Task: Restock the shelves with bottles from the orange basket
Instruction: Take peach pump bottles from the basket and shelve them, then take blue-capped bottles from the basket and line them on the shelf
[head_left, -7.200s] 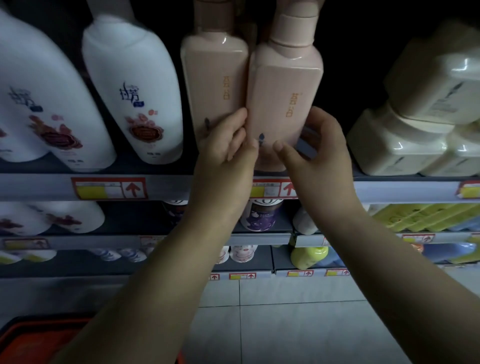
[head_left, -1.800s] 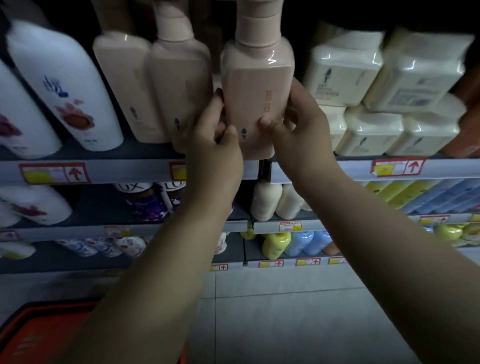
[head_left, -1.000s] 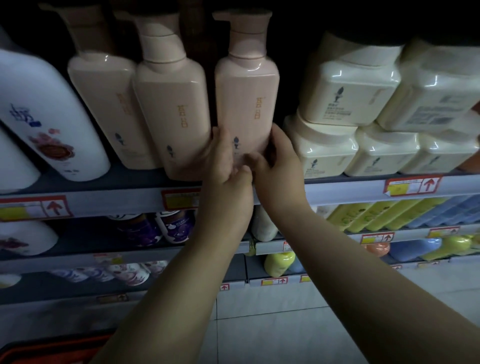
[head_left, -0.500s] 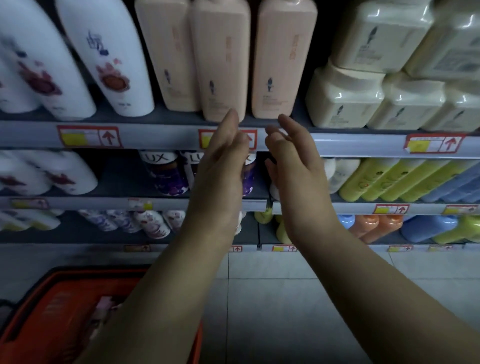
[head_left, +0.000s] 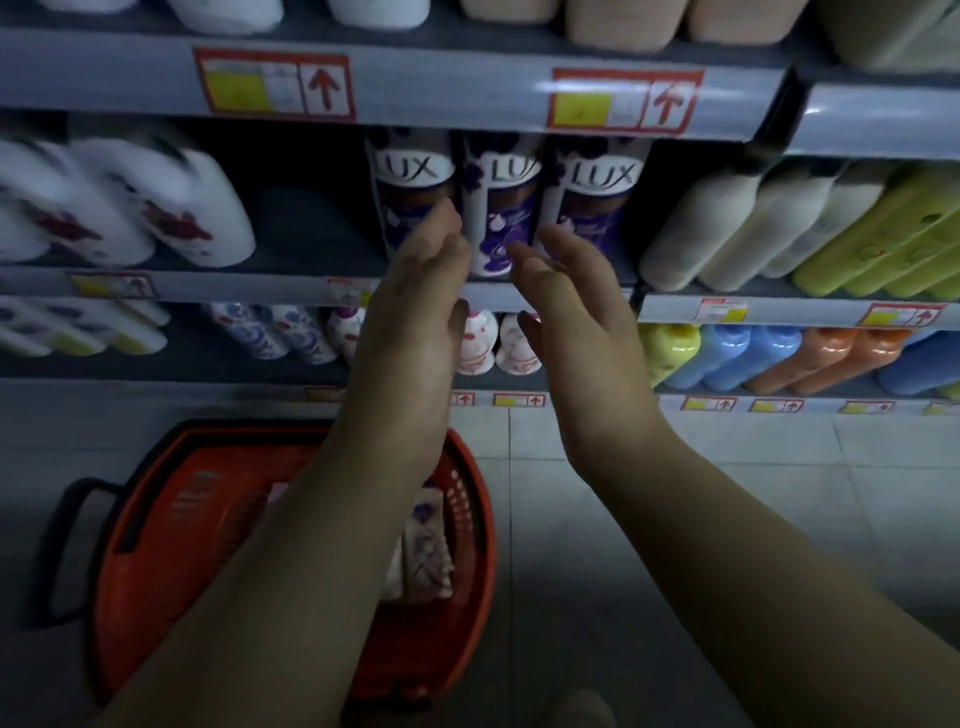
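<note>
The job looks only partly done. The shelves (head_left: 441, 88) are mostly full: peach bottles (head_left: 618, 21) line the top tier at twelve o'clock and three LUX bottles (head_left: 501, 202) stand side by side on the tier below. A dark gap (head_left: 306, 223) remains on that tier between the LUX row and the white bottles (head_left: 171, 208) at nine o'clock. The orange basket (head_left: 156, 545) sits on the tiled floor (head_left: 727, 493) at seven o'clock of the view, and it is not yet emptied. At least one pale bottle with a purple print (head_left: 426, 556) lies against its right wall, and the left forearm hides whatever else is inside. Both hands are free: the left hand (head_left: 415, 312) and right hand (head_left: 576, 322) are raised side by side, palms turned toward each other, fingers (head_left: 441, 228) released and nearly straight, grasping nothing. They are in front of the LUX row, and I cannot tell whether the fingertips touch it. The basket bottle lies well below the hands, at roughly six o'clock from the left hand and seven from the right. By my reading, the next bottle calls for a reach down and back — then a lift to a shelf.
</note>
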